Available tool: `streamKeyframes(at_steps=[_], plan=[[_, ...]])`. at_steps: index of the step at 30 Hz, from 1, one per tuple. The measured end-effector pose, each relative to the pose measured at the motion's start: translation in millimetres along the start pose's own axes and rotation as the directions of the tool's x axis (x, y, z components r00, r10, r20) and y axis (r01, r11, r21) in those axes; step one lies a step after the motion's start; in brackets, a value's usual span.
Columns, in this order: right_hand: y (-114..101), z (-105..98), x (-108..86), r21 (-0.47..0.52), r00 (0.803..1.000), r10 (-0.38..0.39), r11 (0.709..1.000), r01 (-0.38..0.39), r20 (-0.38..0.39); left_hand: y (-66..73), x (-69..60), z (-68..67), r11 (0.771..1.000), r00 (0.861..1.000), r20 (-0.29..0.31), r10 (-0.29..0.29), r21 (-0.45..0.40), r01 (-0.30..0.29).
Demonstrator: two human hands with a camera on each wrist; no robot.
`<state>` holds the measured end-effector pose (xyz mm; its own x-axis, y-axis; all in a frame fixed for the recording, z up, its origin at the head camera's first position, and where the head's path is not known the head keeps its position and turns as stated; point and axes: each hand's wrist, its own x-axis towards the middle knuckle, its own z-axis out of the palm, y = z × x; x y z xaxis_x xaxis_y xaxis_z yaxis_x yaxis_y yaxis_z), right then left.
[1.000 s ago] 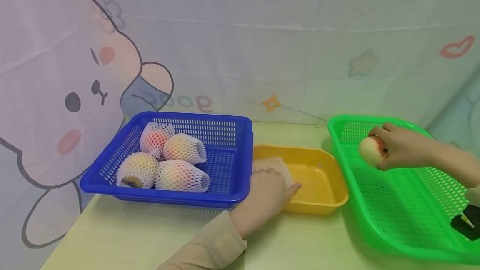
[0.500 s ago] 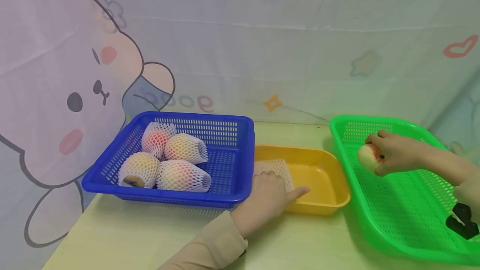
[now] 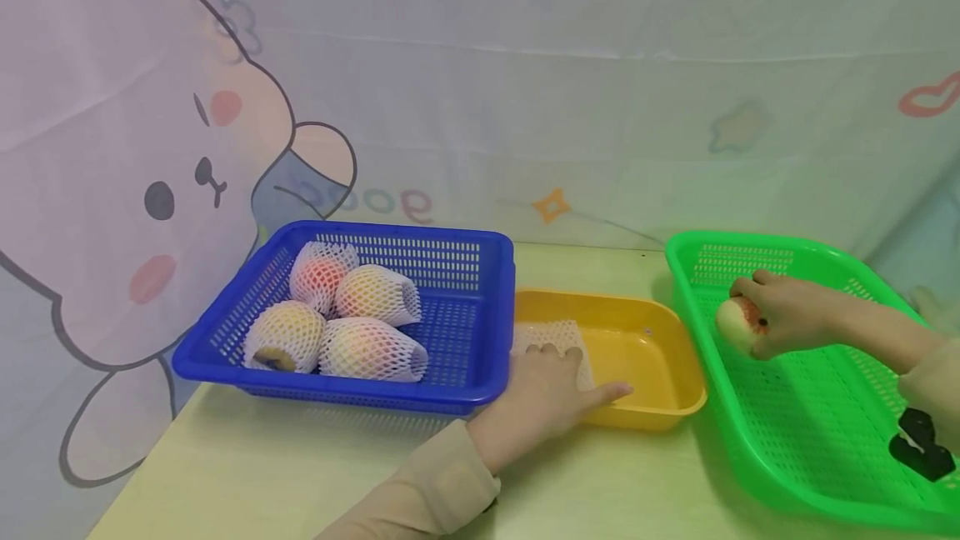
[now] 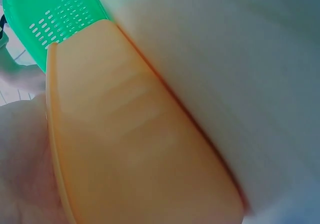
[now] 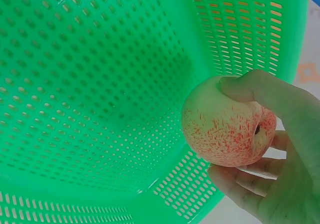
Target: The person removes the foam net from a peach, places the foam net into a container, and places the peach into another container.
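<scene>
My right hand (image 3: pixel 798 311) grips a pale apple (image 3: pixel 735 327) with red speckles, low over the left part of the green basket (image 3: pixel 810 432). In the right wrist view, thumb and fingers wrap the apple (image 5: pixel 220 126), its dimple facing the palm. My left hand (image 3: pixel 540 390) reaches over the near rim of the yellow tray (image 3: pixel 652 365), its thumb stretched out to the right. A white foam net (image 3: pixel 553 333) lies in the tray at its fingers, whose tips are hidden. In the left wrist view, the tray's outer wall (image 4: pixel 125 129) covers most of the hand's work.
On the left stands a blue basket (image 3: pixel 457 357) with several fruits (image 3: pixel 371 348) in white foam nets. The yellow tray sits between both baskets on a pale table (image 3: pixel 600 482). A printed cloth (image 3: pixel 525 90) hangs behind.
My right hand has lowered the apple slightly within the green basket. My left thumb has spread away from the foam net, and the view has shifted a little.
</scene>
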<state>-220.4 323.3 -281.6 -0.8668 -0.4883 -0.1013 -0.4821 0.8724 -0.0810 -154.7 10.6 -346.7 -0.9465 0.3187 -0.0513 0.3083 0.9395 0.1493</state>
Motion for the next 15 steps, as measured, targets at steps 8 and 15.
streamKeyframes(at_steps=[8, 15], plan=[[-1.7, 5.2, 1.6, 0.024, 0.999, -0.001, 1.0, 0.0, 0.038, -0.5, -0.2, 2.7, 1.0, 1.0, 0.015, 0.008, 0.002, -0.008], [0.3, 9.0, 3.7, 0.03, 0.998, -0.006, 1.0, 0.004, 0.057, -0.3, -0.6, 3.4, 1.0, 0.999, 0.035, 0.013, 0.028, -0.014]])
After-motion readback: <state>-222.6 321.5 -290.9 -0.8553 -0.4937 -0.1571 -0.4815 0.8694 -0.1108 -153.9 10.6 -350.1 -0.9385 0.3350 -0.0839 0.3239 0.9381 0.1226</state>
